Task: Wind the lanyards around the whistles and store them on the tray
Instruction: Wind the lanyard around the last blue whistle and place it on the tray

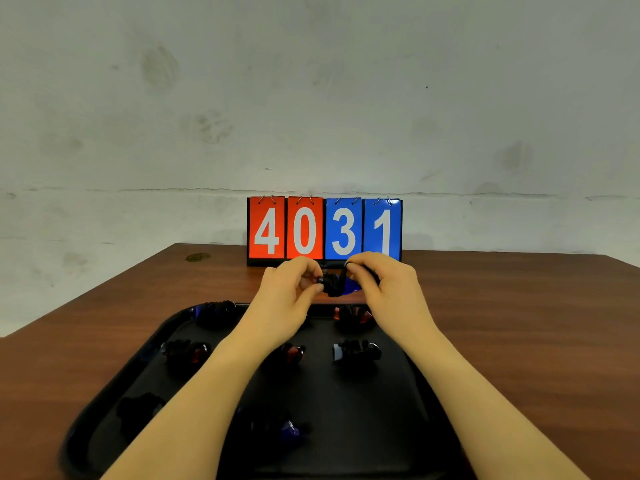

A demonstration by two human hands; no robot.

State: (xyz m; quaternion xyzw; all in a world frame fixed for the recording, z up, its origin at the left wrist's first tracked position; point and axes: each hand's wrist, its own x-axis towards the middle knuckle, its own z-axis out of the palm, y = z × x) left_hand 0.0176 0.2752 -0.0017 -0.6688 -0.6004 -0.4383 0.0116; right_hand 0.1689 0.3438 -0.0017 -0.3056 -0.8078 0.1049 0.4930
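Grip: left hand [289,289] pinches the whistle [334,284] by one end; right hand [377,282] pinches the lanyard [343,271] just above it.
Whistle: held between both hands, beyond the tray [398,410].
Step, judged: final turns of winding.
Advice: keep cord taut, lay turns side by side, tuck the end.
Below grip: wound whistles [356,351] on tray.

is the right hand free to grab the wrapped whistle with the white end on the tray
Probably not yet: the right hand is pinching the lanyard of the blue whistle held with the left hand. The white-ended whistle lies uncovered below it.
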